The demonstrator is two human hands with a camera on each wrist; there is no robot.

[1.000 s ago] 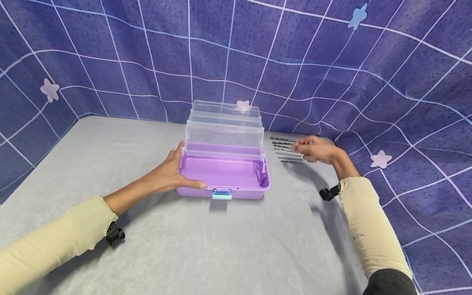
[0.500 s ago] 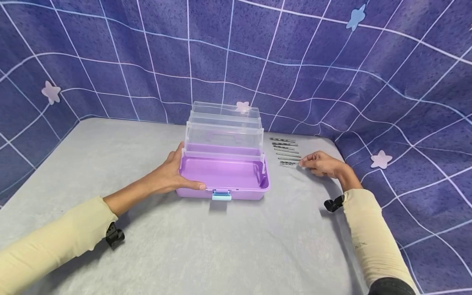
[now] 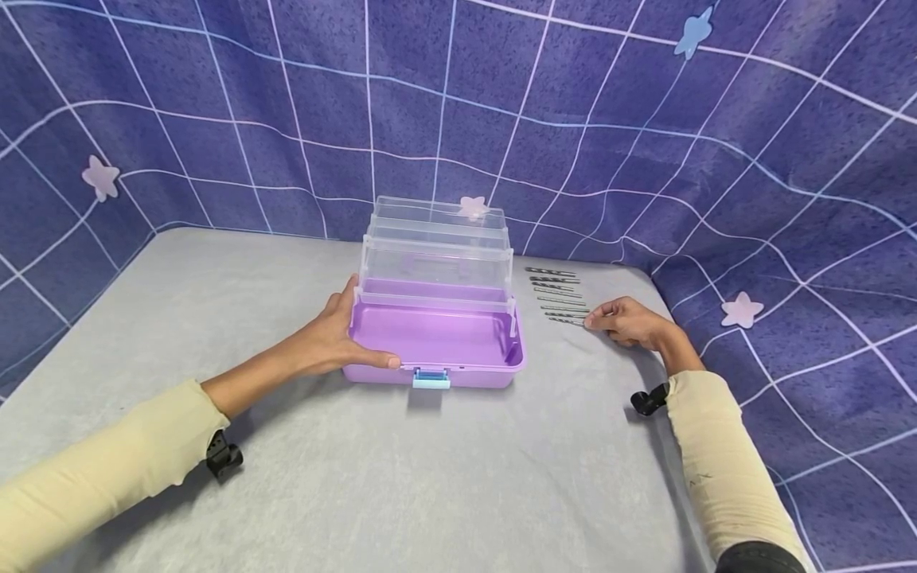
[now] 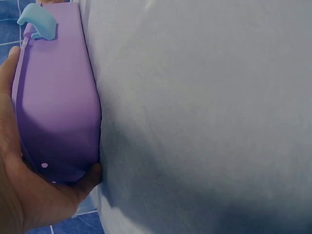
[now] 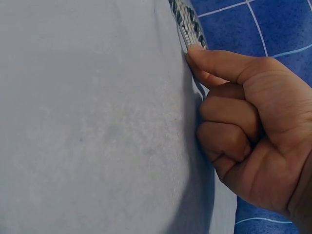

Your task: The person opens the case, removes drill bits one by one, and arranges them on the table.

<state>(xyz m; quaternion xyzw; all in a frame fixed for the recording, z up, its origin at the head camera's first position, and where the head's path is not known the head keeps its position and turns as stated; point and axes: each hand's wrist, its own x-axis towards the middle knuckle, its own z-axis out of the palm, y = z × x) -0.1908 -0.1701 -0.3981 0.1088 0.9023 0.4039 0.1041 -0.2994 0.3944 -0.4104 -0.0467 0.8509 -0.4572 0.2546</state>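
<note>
A purple toolbox (image 3: pixel 430 338) with clear trays raised behind it stands in the middle of the table in the head view. My left hand (image 3: pixel 329 334) grips its left end, thumb along the front rim. In the left wrist view the same hand (image 4: pixel 29 190) wraps the box's end wall (image 4: pixel 58 97). To the right of the box, several metal drill bits (image 3: pixel 559 290) lie in a row. My right hand (image 3: pixel 626 322) pinches the right end of the nearest drill bit (image 3: pixel 567 321) between thumb and forefinger. In the right wrist view the other fingers (image 5: pixel 226 139) are curled in.
Clear stepped trays (image 3: pixel 437 247) rise over the back of the toolbox. A light blue latch (image 3: pixel 431 379) hangs on its front. Grey cloth covers the table (image 3: pixel 458 477). A blue gridded curtain (image 3: pixel 286 103) with stars hangs behind and along the right side.
My right hand has come from above the middle of the row towards me, down to its near end, and pinches the nearest drill bit. My left hand and the toolbox stay put.
</note>
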